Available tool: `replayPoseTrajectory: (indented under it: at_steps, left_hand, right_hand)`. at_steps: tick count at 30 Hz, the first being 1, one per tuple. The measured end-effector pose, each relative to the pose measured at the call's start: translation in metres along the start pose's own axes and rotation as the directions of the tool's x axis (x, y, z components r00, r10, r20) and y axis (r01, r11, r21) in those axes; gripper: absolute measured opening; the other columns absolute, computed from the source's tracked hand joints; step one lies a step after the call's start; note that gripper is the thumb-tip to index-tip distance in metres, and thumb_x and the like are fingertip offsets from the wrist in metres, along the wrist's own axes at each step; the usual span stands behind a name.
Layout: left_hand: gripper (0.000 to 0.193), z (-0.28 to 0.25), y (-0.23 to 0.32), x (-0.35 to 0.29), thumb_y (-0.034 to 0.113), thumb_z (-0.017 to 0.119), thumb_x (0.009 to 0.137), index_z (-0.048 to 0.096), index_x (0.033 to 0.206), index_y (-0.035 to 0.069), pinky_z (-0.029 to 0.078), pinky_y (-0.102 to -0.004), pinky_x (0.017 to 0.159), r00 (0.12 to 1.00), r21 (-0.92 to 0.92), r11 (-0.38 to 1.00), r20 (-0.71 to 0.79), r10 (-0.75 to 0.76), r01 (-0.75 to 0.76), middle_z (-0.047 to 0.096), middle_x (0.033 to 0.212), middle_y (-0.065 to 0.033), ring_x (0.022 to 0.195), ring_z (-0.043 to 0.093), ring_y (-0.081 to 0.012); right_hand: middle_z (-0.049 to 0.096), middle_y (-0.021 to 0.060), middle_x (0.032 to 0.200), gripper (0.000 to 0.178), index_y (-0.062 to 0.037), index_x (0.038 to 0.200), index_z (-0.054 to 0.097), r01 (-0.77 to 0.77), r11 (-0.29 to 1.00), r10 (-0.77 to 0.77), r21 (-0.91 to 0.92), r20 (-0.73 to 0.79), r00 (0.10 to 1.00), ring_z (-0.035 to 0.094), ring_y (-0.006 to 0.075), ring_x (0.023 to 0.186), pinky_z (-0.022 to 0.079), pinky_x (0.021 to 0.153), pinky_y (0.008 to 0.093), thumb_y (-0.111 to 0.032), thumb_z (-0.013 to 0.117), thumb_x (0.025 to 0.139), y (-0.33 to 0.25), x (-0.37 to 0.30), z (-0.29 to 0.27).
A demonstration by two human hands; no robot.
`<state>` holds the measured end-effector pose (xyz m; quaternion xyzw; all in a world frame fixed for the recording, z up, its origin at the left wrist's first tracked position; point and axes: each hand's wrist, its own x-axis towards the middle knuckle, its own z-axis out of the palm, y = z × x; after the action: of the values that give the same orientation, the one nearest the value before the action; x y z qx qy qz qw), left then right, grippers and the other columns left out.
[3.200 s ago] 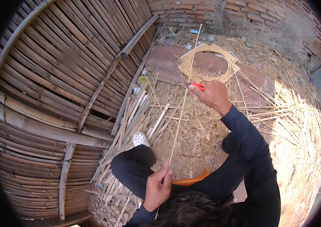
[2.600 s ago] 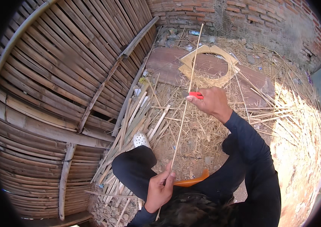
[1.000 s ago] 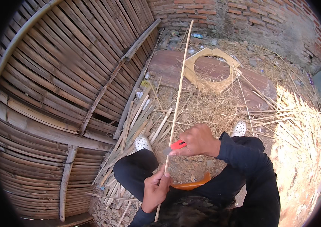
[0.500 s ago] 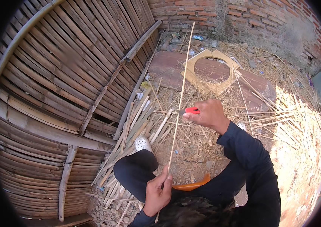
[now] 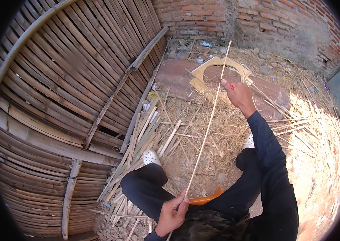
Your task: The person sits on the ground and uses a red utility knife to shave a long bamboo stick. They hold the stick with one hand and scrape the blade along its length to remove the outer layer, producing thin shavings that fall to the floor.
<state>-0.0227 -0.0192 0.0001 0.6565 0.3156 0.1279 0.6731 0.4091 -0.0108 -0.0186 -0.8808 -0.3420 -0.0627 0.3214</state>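
Note:
A long, thin, pale bamboo strip [image 5: 205, 138] slants from my lap up and away to the right. My left hand [image 5: 173, 214] pinches its near end between thumb and fingers. Well up the strip, close to the far end, my right hand [image 5: 239, 95] is closed round a knife with a red handle [image 5: 231, 86]. The knife lies against the strip; its blade is mostly hidden behind the fingers and the strip. Beyond the right hand, a yellowish board with a round hole [image 5: 202, 74] rests on a reddish-brown slab [image 5: 174, 76].
Split bamboo pieces [image 5: 140, 140] lie piled at the left beside a bamboo slat wall [image 5: 57, 80]. Shavings [image 5: 222, 132] cover the ground between my white clogs [image 5: 151, 156]. A brick wall [image 5: 202, 18] closes the far side. An orange seat edge [image 5: 206, 198] shows beneath me.
My right hand with the knife has moved away from me along the strip, toward its far end. The strip's far end has swung right and lower. My left hand has shifted slightly right.

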Motion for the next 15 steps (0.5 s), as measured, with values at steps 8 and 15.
replayPoseTrajectory:
  at_steps: [8,15]
  left_hand:
    - [0.037,-0.014,0.019,0.033,0.016,0.044,0.102,0.049,0.133,-0.003,0.034,-0.0193,0.04,0.986,-0.39,0.906,0.084,-0.144,0.166,0.05,0.062,-0.0019,0.041,0.038,-0.0051]
    - [0.034,-0.015,0.028,0.034,0.017,0.042,0.103,0.051,0.13,-0.002,0.033,-0.0192,0.039,0.991,-0.367,0.921,0.042,-0.127,0.133,0.049,0.059,-0.002,0.038,0.037,-0.0049]
  right_hand:
    - [0.053,0.0067,0.045,0.069,-0.0096,0.052,0.057,0.589,0.781,-0.618,0.208,0.125,0.776,0.054,0.0258,0.039,0.042,0.041,0.0375,-0.074,0.057,0.077,-0.095,-0.133,0.007]
    - [0.051,0.0045,0.046,0.068,-0.0112,0.05,0.051,0.684,0.708,-0.703,0.177,0.079,0.707,0.056,0.0236,0.042,0.044,0.042,0.035,-0.075,0.065,0.068,-0.097,-0.129,0.007]
